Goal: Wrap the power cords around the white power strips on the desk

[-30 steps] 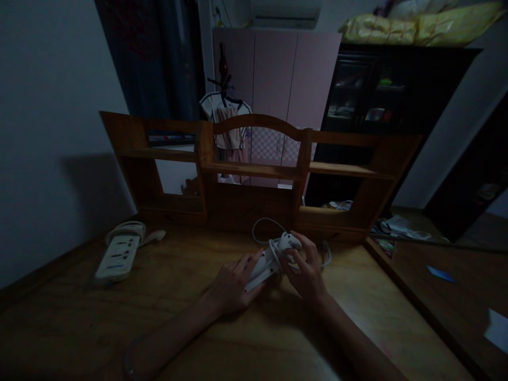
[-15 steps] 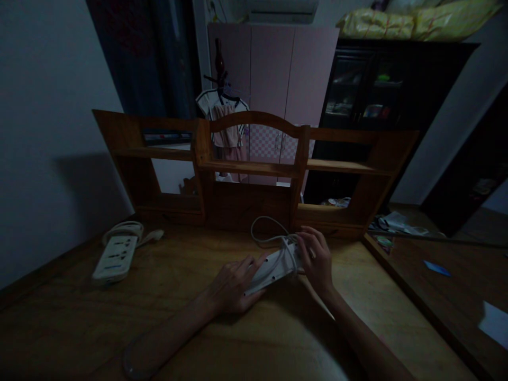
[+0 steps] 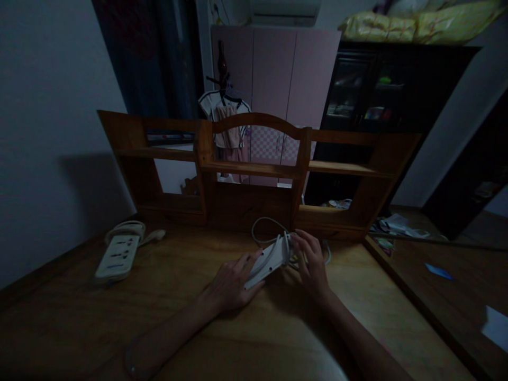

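Note:
My left hand [image 3: 237, 283] grips the near end of a white power strip [image 3: 264, 271], thumb below and fingers on top. The strip appears to lie underside up, with small dark screw holes showing. Its white cord [image 3: 286, 248] is wrapped across the far end, and a loop arches behind it over the desk. My right hand [image 3: 311, 262] is at that far end, fingers bent round the cord; the fingertips are partly hidden. A second power strip [image 3: 118, 257], sockets up, lies at the left with its cord coiled behind it.
A wooden shelf unit [image 3: 254, 170] stands along the back of the desk [image 3: 190, 338]. To the right, past a raised wooden edge [image 3: 413, 296], lie a blue card [image 3: 438, 271] and white paper [image 3: 496, 325]. A wall [image 3: 51, 159] borders the left side.
The power strip has tilted, its far end shifting slightly left. My right hand has moved a little left, and cord loops now show to the right behind it.

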### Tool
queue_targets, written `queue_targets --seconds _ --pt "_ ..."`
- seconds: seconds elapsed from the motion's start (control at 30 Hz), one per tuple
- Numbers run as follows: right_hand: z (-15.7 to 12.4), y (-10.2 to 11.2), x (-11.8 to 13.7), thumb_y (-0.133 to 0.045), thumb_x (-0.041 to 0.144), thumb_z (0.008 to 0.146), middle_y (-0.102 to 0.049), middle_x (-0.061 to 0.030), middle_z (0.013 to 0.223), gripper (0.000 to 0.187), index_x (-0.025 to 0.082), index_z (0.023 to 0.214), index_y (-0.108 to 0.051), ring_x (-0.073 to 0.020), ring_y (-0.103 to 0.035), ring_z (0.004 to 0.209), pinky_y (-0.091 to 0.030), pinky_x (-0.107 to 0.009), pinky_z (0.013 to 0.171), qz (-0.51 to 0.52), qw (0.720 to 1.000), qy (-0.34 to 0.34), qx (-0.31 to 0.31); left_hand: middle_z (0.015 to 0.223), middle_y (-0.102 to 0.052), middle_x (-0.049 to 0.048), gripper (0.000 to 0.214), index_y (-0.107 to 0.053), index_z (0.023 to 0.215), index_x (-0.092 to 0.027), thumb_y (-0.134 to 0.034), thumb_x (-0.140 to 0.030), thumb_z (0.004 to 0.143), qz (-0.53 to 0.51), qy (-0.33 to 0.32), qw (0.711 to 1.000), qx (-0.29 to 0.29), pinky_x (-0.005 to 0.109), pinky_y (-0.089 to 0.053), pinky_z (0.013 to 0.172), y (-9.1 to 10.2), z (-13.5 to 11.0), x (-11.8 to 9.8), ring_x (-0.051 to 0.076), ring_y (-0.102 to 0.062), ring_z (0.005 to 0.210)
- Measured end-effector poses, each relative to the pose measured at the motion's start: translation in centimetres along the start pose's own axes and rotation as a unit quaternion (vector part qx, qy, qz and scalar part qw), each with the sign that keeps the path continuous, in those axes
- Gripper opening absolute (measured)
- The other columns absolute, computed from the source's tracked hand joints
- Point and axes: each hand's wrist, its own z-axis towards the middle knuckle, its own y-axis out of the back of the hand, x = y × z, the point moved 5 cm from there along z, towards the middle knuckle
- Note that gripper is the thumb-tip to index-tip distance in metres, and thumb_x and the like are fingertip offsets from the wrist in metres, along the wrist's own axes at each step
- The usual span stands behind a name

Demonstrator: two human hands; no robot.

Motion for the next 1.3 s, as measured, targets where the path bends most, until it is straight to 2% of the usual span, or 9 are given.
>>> queue_targets --seconds 0.23,0.43,0.63,0.8,0.87,0.93,1.07,1.17,1.3 --pt "-0.1 -0.9 1.7 -0.049 0.021 0.088 -0.044 -0.0076 0.135 0.040 0.026 0.128 -0.050 -0.0255 -0.039 0.125 -0.036 -0.046 0.103 -0.045 0.995 0.069 0.063 0.125 -0.051 0.0116 0.072 -0.018 0.145 -0.026 -0.049 -0.048 0.084 0.004 -0.013 1.000 0.003 0.039 -0.047 0.083 -0.2 0.0 -0.3 0.027 -0.058 0.098" --pt "0.2 -0.2 -1.8 -0.039 0.013 0.089 -0.051 -0.0077 0.125 0.038 0.025 0.121 -0.055 -0.0232 -0.048 0.115 -0.042 -0.044 0.096 -0.020 1.000 0.000 0.020 0.127 -0.050 0.0102 0.069 -0.023 0.143 -0.028 -0.050 -0.049 0.083 -0.032 -0.014 0.999 0.022 0.038 -0.046 0.085 -0.1 0.1 -0.5 0.027 -0.057 0.101" --pt "-0.2 0.1 -6.2 -0.044 0.007 0.076 -0.057 -0.0070 0.109 0.038 0.024 0.105 -0.062 -0.0245 -0.052 0.103 -0.045 -0.043 0.087 -0.022 0.998 -0.058 0.001 0.131 -0.050 0.0108 0.068 -0.024 0.143 -0.027 -0.049 -0.050 0.084 -0.062 0.024 0.998 0.015 0.041 -0.044 0.087 -0.1 0.1 0.1 0.030 -0.056 0.106" --pt "-0.5 -0.5 -6.4 -0.044 0.008 0.077 -0.057 -0.0066 0.105 0.036 0.023 0.105 -0.060 -0.0237 -0.052 0.100 -0.045 -0.040 0.084 -0.033 0.996 -0.078 0.013 0.130 -0.052 0.0096 0.064 -0.033 0.139 -0.030 -0.055 -0.048 0.082 -0.179 0.112 0.976 -0.041 0.042 -0.043 0.088 0.6 0.1 0.9 0.031 -0.056 0.108" --pt "-0.5 -0.8 -5.9 -0.047 0.012 0.079 -0.056 -0.0069 0.104 0.029 0.022 0.102 -0.060 -0.0241 -0.052 0.100 -0.045 -0.040 0.084 -0.035 0.997 -0.074 0.011 0.127 -0.054 0.0089 0.059 -0.039 0.134 -0.028 -0.058 -0.045 0.081 -0.282 0.153 0.944 -0.073 0.040 -0.044 0.088 0.6 0.1 1.6 0.030 -0.056 0.107" --pt "-0.5 -0.9 -5.5 -0.050 0.015 0.079 -0.055 -0.0073 0.105 0.024 0.021 0.100 -0.059 -0.0246 -0.052 0.101 -0.044 -0.041 0.086 -0.039 0.997 -0.065 0.009 0.118 -0.060 0.0084 0.051 -0.045 0.127 -0.024 -0.057 -0.044 0.082 -0.421 0.182 0.884 -0.092 0.034 -0.048 0.082 0.1 0.3 2.5 0.026 -0.060 0.100" --pt "-0.3 -0.9 -5.2 -0.055 0.019 0.076 -0.053 -0.0078 0.109 0.022 0.021 0.098 -0.057 -0.0261 -0.049 0.103 -0.043 -0.043 0.088 -0.066 0.997 -0.046 0.020 0.090 -0.064 0.0088 0.043 -0.050 0.117 -0.014 -0.049 -0.043 0.086 -0.681 0.219 0.694 -0.087 0.024 -0.048 0.051 -1.2 0.9 4.6 0.014 -0.060 0.058" --pt "-0.1 -0.9 -4.7 -0.056 0.019 0.075 -0.051 -0.0085 0.115 0.024 0.021 0.098 -0.056 -0.0273 -0.047 0.107 -0.041 -0.045 0.091 -0.092 0.995 -0.026 0.039 0.086 -0.064 0.0112 0.043 -0.049 0.116 -0.008 -0.046 -0.040 0.087 -0.783 0.216 0.575 -0.092 0.025 -0.050 0.048 -1.0 1.3 5.8 0.015 -0.060 0.056" --pt "-0.1 -1.2 -3.6 -0.055 0.018 0.074 -0.049 -0.0099 0.120 0.026 0.020 0.099 -0.055 -0.0282 -0.045 0.110 -0.040 -0.046 0.093 -0.113 0.992 -0.005 0.063 0.091 -0.065 0.0117 0.039 -0.049 0.117 -0.010 -0.046 -0.037 0.088 -0.821 0.221 0.521 -0.068 0.027 -0.053 0.051 -1.0 1.4 6.2 0.016 -0.063 0.061"
